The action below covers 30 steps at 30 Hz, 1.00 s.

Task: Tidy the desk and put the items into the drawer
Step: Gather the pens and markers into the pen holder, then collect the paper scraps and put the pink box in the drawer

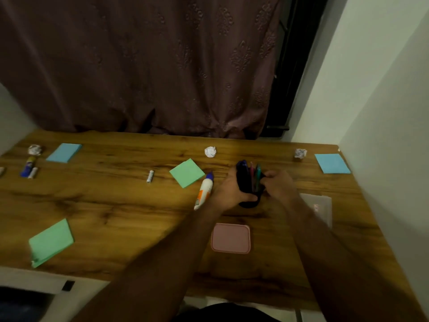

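Note:
My left hand (228, 194) grips a dark pouch (244, 180) at the right middle of the wooden desk (116, 205). Several coloured pens (255, 176) stick out of the pouch. My right hand (277, 182) holds the pens and the pouch's right side. A white glue bottle (204, 190) with a blue cap lies just left of my left hand. Green note pads (186, 173) (51, 242), blue pads (63, 152) (332, 163), a small white tube (150, 176) and crumpled paper balls (210, 151) (300, 153) (34, 149) lie scattered.
A pink lid (231, 238) lies near the front edge under my arms. A clear flat item (318, 208) lies at the right. A blue glue stick and a white tube (29, 168) lie at far left. A curtain (151, 66) hangs behind; a wall (383, 112) bounds the right.

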Each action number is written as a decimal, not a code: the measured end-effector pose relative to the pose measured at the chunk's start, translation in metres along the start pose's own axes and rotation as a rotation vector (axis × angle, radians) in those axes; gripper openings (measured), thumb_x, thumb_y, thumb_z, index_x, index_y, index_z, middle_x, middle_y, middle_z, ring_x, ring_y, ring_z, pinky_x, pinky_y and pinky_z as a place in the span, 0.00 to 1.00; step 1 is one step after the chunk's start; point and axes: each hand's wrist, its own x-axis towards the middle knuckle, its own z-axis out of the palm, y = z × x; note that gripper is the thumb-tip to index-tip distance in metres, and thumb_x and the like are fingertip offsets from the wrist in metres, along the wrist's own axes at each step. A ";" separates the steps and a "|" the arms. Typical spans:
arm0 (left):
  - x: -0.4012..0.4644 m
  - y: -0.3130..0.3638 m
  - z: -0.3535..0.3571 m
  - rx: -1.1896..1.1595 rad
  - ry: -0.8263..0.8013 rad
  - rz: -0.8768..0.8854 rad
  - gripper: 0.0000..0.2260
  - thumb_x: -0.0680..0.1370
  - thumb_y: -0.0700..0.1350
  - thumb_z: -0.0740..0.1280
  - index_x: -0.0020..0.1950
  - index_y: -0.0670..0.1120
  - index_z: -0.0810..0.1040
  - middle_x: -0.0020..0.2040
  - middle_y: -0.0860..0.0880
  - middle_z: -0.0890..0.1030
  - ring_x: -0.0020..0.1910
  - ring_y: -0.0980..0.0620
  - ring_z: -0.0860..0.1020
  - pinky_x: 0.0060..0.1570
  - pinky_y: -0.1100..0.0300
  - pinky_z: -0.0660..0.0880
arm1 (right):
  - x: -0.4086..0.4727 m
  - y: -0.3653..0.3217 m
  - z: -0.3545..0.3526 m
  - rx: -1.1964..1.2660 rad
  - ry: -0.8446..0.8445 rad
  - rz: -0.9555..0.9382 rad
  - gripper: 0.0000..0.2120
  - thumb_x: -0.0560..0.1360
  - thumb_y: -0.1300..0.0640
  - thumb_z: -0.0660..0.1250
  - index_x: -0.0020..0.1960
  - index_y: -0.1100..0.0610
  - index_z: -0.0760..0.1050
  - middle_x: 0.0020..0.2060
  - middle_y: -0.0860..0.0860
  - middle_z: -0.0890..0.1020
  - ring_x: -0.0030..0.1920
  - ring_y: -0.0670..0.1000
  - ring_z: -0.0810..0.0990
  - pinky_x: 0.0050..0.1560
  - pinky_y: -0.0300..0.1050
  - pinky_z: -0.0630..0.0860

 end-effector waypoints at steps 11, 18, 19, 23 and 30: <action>-0.016 -0.017 -0.029 0.052 0.068 -0.109 0.57 0.62 0.52 0.81 0.79 0.52 0.46 0.73 0.45 0.68 0.71 0.46 0.68 0.68 0.49 0.69 | 0.007 0.005 0.013 -0.023 -0.037 0.001 0.04 0.73 0.61 0.68 0.44 0.53 0.78 0.41 0.56 0.83 0.44 0.59 0.83 0.52 0.59 0.80; -0.007 -0.020 -0.034 -0.142 0.089 -0.068 0.45 0.68 0.57 0.76 0.79 0.51 0.54 0.66 0.50 0.74 0.65 0.51 0.73 0.66 0.53 0.71 | 0.015 -0.009 -0.016 -0.027 0.121 -0.090 0.03 0.75 0.56 0.66 0.45 0.52 0.79 0.40 0.52 0.80 0.42 0.53 0.78 0.46 0.47 0.76; -0.004 -0.022 -0.034 -0.161 0.123 -0.070 0.41 0.70 0.58 0.74 0.78 0.51 0.58 0.64 0.51 0.75 0.64 0.52 0.74 0.65 0.54 0.71 | 0.014 -0.012 -0.022 -0.017 0.143 -0.096 0.04 0.76 0.57 0.66 0.47 0.52 0.79 0.41 0.52 0.80 0.42 0.52 0.78 0.45 0.45 0.74; 0.002 -0.024 -0.036 -0.137 0.262 -0.042 0.25 0.77 0.55 0.67 0.72 0.48 0.69 0.57 0.51 0.78 0.58 0.52 0.76 0.59 0.58 0.73 | 0.018 -0.019 -0.037 -0.052 0.214 -0.068 0.08 0.77 0.56 0.63 0.49 0.57 0.80 0.44 0.55 0.82 0.46 0.56 0.80 0.45 0.42 0.69; 0.010 -0.033 -0.067 -0.190 0.476 -0.100 0.11 0.80 0.46 0.65 0.61 0.47 0.77 0.50 0.51 0.80 0.52 0.50 0.79 0.54 0.53 0.77 | 0.030 -0.024 -0.044 -0.059 0.185 -0.087 0.12 0.75 0.59 0.63 0.56 0.57 0.80 0.52 0.54 0.82 0.54 0.56 0.79 0.48 0.39 0.69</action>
